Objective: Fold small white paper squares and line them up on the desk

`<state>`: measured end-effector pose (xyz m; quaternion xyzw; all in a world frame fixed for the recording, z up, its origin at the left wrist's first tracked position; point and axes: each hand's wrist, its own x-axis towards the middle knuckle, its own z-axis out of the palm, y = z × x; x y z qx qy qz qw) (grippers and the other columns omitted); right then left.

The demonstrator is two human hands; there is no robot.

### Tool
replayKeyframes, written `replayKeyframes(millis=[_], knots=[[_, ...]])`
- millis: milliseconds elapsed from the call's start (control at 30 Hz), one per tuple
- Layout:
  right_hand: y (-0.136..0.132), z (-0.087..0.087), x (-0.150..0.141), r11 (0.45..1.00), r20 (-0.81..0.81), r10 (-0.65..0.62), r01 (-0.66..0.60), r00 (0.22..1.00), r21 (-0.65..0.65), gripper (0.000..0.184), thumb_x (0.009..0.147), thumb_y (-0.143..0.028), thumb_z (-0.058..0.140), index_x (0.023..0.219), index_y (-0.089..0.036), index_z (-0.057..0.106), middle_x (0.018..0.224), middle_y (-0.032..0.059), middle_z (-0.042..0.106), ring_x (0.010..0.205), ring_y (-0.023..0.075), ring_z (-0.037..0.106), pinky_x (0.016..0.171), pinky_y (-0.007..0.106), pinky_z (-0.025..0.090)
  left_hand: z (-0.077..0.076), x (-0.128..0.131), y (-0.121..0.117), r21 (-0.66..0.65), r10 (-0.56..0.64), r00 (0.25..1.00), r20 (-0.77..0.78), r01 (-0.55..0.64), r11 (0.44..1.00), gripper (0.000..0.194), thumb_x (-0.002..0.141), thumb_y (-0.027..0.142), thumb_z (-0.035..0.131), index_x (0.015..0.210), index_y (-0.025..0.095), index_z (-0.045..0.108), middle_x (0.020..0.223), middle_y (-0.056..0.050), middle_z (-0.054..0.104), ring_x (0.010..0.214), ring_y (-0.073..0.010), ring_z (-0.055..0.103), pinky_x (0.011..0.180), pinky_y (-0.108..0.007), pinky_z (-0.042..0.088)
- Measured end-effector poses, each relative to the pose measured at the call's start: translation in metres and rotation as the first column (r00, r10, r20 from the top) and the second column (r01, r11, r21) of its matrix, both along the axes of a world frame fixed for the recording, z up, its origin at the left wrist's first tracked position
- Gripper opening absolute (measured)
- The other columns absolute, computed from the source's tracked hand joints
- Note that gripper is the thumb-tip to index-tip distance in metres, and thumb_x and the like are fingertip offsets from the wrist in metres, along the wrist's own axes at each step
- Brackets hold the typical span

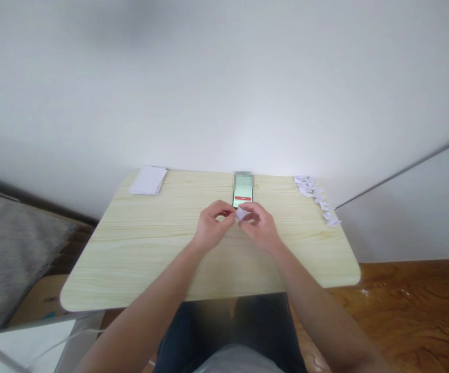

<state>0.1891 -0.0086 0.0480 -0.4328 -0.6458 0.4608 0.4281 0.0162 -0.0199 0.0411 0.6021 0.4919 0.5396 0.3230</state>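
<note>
My left hand (212,226) and my right hand (258,226) meet above the middle of a pale wooden table (139,259). Both pinch a small piece of white paper (241,213) between their fingertips. The fingers of both hands are curled closed round it. Just beyond the hands a phone (243,192) lies flat on the table with its screen lit.
A stack of white paper sheets (148,180) lies at the table's far left corner. Several small folded white paper pieces (318,199) lie in a row along the far right edge. A white wall stands right behind the table; wooden floor shows at the right.
</note>
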Motion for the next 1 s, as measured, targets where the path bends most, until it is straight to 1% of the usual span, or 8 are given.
replayKeyframes(millis=[67, 133, 233, 400, 500, 667, 867, 1000], knots=[[0.01, 0.018, 0.001, 0.995, 0.034, 0.028, -0.031, 0.999, 0.099, 0.035, 0.08, -0.021, 0.066, 0.115, -0.029, 0.067, 0.119, 0.0044, 0.07, 0.083, 0.0185, 0.071, 0.066, 0.03, 0.057, 0.018, -0.003, 0.015, 0.02, -0.033, 0.999, 0.014, 0.032, 0.999, 0.005, 0.083, 0.018, 0.067, 0.082, 0.02, 0.071, 0.085, -0.003, 0.068, 0.08, -0.0158, 0.063, 0.075, -0.031, 0.054], [0.02, 0.038, 0.003, 0.978, 0.077, 0.016, -0.032, 0.997, 0.205, 0.02, 0.083, -0.021, 0.065, 0.101, -0.028, 0.07, 0.107, 0.0038, 0.072, 0.082, 0.0188, 0.07, 0.07, 0.032, 0.059, 0.039, -0.007, 0.03, 0.038, -0.064, 0.998, 0.026, 0.063, 0.997, 0.004, 0.083, 0.018, 0.068, 0.08, 0.02, 0.07, 0.082, -0.002, 0.067, 0.079, -0.016, 0.063, 0.075, -0.032, 0.054], [0.036, 0.067, 0.006, 0.952, 0.121, 0.018, -0.054, 0.992, 0.3, 0.008, 0.087, -0.025, 0.066, 0.093, -0.027, 0.071, 0.104, 0.0043, 0.073, 0.088, 0.021, 0.071, 0.076, 0.036, 0.059, 0.07, -0.015, 0.051, 0.051, -0.129, 0.991, 0.039, 0.127, 0.991, 0.004, 0.083, 0.018, 0.069, 0.079, 0.02, 0.069, 0.079, -0.002, 0.066, 0.076, -0.016, 0.061, 0.073, -0.032, 0.053], [0.062, 0.097, 0.003, 0.945, 0.093, -0.015, -0.017, 0.996, 0.327, 0.003, 0.088, -0.027, 0.071, 0.09, -0.028, 0.072, 0.101, 0.0031, 0.074, 0.084, 0.0215, 0.072, 0.075, 0.037, 0.06, 0.102, -0.021, 0.081, 0.053, -0.196, 0.967, 0.164, 0.19, 0.98, 0.007, 0.083, 0.023, 0.071, 0.08, 0.02, 0.067, 0.074, -0.002, 0.062, 0.068, -0.0152, 0.057, 0.061, -0.031, 0.048], [0.076, 0.109, -0.002, 0.925, 0.078, -0.022, -0.009, 0.997, 0.379, 0.012, 0.091, -0.026, 0.069, 0.101, -0.031, 0.074, 0.103, 0.0024, 0.075, 0.087, 0.0209, 0.072, 0.077, 0.037, 0.06, 0.109, -0.022, 0.094, 0.101, -0.201, 0.948, 0.248, 0.18, 0.978, 0.007, 0.084, 0.022, 0.073, 0.08, 0.02, 0.067, 0.075, -0.002, 0.063, 0.069, -0.0147, 0.057, 0.062, -0.03, 0.047], [0.092, 0.12, -0.005, 0.861, 0.088, 0.01, -0.053, 0.996, 0.505, 0.011, 0.092, -0.021, 0.068, 0.096, -0.028, 0.075, 0.103, 0.0019, 0.076, 0.093, 0.0191, 0.071, 0.084, 0.036, 0.057, 0.114, -0.023, 0.105, 0.169, -0.206, 0.925, 0.321, 0.158, 0.973, 0.007, 0.083, 0.02, 0.076, 0.083, 0.018, 0.069, 0.078, -0.004, 0.065, 0.072, -0.0143, 0.059, 0.065, -0.028, 0.047], [0.092, 0.124, -0.007, 0.878, 0.05, 0.015, -0.037, 0.999, 0.476, 0.015, 0.093, -0.017, 0.067, 0.102, -0.026, 0.073, 0.105, 0.0025, 0.074, 0.094, 0.0179, 0.071, 0.085, 0.035, 0.057, 0.117, -0.02, 0.103, 0.211, -0.212, 0.89, 0.403, 0.135, 0.968, 0.004, 0.086, 0.016, 0.072, 0.088, 0.018, 0.069, 0.082, -0.004, 0.064, 0.076, -0.0151, 0.061, 0.068, -0.028, 0.048], [0.088, 0.122, -0.009, 0.9, -0.009, 0.0, 0.004, 1.0, 0.436, 0.016, 0.092, -0.015, 0.068, 0.102, -0.025, 0.073, 0.104, 0.003, 0.074, 0.093, 0.0185, 0.071, 0.084, 0.035, 0.057, 0.12, -0.016, 0.096, 0.192, -0.193, 0.912, 0.362, 0.13, 0.973, 0.005, 0.089, 0.015, 0.069, 0.091, 0.018, 0.066, 0.085, -0.004, 0.064, 0.079, -0.0155, 0.062, 0.072, -0.029, 0.05]])
